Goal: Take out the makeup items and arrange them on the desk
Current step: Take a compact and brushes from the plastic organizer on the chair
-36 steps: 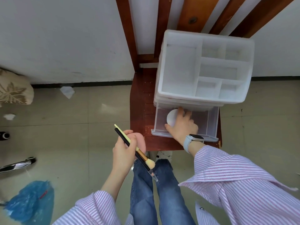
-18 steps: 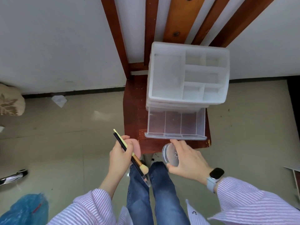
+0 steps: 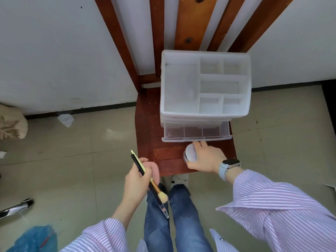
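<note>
The right hand (image 3: 206, 159) is gripping a small round jar (image 3: 190, 155) just above the red wooden chair seat (image 3: 163, 153), right in front of the open clear drawer (image 3: 196, 133) of the white organizer (image 3: 205, 84). The left hand (image 3: 136, 179) is holding two brushes (image 3: 154, 186) and a pink puff (image 3: 155, 172) (all squeezed together) over the floor (image 3: 72, 170), beside the chair.

Open drawer (image 3: 197, 132) over bare seat (image 3: 167, 155)

Pink-and-white striped shirt sleeves (image 3: 283, 206), blue jeans (image 3: 181, 219), and a pale-blue-strapped smartwatch (image 3: 229, 165) on the right wrist
</note>
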`<state>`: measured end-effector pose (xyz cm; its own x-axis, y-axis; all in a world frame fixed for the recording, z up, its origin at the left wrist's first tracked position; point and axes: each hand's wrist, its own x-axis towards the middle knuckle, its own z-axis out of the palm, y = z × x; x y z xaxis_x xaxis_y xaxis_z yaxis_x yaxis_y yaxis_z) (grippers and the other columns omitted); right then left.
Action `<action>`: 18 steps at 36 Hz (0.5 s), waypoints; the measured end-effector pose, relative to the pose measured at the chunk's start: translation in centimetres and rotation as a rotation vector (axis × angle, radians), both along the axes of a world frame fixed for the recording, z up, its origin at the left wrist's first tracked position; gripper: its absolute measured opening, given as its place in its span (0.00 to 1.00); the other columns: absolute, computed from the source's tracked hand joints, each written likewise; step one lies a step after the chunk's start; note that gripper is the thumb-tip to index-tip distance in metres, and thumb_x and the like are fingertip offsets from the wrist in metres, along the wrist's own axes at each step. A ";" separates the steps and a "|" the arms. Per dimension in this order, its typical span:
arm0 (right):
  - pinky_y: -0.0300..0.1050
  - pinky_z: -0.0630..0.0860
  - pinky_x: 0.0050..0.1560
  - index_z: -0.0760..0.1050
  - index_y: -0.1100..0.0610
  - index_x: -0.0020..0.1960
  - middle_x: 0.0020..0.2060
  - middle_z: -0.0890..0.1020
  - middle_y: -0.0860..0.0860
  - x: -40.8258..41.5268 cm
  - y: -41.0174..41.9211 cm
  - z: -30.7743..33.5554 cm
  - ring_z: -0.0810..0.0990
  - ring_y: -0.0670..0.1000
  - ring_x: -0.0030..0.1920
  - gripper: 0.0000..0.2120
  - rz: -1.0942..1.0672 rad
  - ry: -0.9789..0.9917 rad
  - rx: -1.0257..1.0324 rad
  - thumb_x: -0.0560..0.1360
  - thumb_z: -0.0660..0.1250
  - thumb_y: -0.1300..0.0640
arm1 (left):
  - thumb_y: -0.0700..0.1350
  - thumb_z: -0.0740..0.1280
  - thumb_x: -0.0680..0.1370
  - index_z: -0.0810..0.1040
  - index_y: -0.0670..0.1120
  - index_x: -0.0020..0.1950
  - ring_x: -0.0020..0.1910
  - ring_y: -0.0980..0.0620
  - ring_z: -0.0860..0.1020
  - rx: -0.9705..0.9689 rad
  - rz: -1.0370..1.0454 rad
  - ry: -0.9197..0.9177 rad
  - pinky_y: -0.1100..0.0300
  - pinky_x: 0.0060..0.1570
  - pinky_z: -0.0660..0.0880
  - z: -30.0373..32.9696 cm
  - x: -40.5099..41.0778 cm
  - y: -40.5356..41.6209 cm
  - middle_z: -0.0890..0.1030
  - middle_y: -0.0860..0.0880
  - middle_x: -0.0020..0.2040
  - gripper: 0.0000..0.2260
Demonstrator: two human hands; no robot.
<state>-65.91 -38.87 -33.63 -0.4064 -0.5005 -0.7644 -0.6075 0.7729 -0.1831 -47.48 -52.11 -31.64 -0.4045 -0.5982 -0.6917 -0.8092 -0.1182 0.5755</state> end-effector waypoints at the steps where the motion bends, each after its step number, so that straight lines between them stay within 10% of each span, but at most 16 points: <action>1: 0.50 0.71 0.53 0.57 0.54 0.70 0.65 0.66 0.55 -0.5 -0.5 0.1 0.74 0.59 0.59 0.36 -0.015 0.009 -0.012 0.69 0.62 0.38 | 0.43 0.61 0.77 0.73 0.52 0.55 0.43 0.54 0.76 0.000 0.002 0.002 0.59 0.43 0.71 0.0 -0.1 0.0 0.79 0.50 0.45 0.08; 18: 0.49 0.72 0.54 0.57 0.54 0.70 0.65 0.69 0.55 -1.0 -2.6 2.0 0.74 0.59 0.59 0.37 -0.235 0.032 -0.069 0.68 0.64 0.38 | 0.39 0.61 0.78 0.73 0.49 0.56 0.39 0.60 0.75 -0.030 0.073 0.058 0.78 0.28 0.67 2.5 -1.2 -1.2 0.77 0.53 0.42 0.09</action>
